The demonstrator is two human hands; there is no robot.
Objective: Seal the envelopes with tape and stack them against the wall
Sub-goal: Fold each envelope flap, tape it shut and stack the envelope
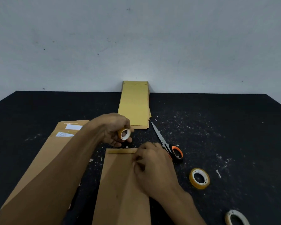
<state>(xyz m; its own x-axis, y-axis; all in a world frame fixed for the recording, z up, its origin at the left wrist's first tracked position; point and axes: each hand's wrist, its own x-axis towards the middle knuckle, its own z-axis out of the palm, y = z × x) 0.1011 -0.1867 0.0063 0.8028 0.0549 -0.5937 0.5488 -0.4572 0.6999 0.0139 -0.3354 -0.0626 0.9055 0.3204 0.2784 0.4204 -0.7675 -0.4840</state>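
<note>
Against the wall [88, 46], some sealed envelopes [134, 104] stacked already; left hand [113, 129] grip curled round tape roll [124, 134], right hand [150, 164] pinching tape onto current envelope [120, 184]; unsealed pile [55, 148] left.

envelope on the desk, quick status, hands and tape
Left hand grips small tape roll. Right hand pinches at envelope flap edge. Stack at wall. Scissors beside right hand, not blocking.
</note>
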